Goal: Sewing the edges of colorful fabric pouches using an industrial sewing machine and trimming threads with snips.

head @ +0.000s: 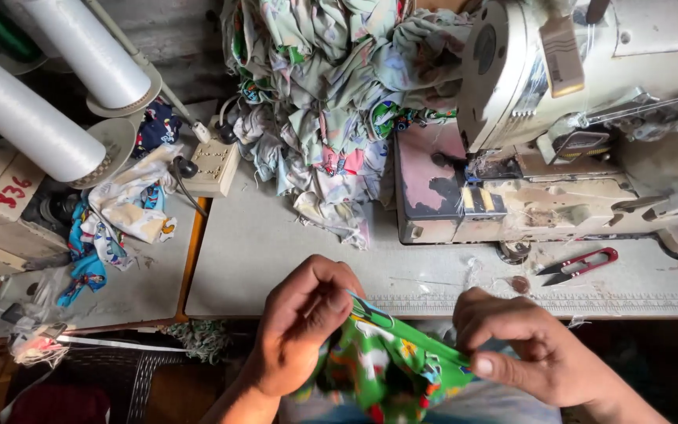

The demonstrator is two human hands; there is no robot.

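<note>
Both your hands are closed on the green printed fabric piece (386,369): your left hand (301,330) pinches its edge between thumb and fingers, and your right hand (523,345) pinches the same edge further along, so the cloth hangs between them over your lap. Keep that edge taut and even between the two pinches. Ahead of your grip lies the sewing table (292,259), with red thread snips (578,265) beyond your right hand, the sewing machine (582,118) behind them, and the heap of printed cloth (331,94) past your left.
</note>
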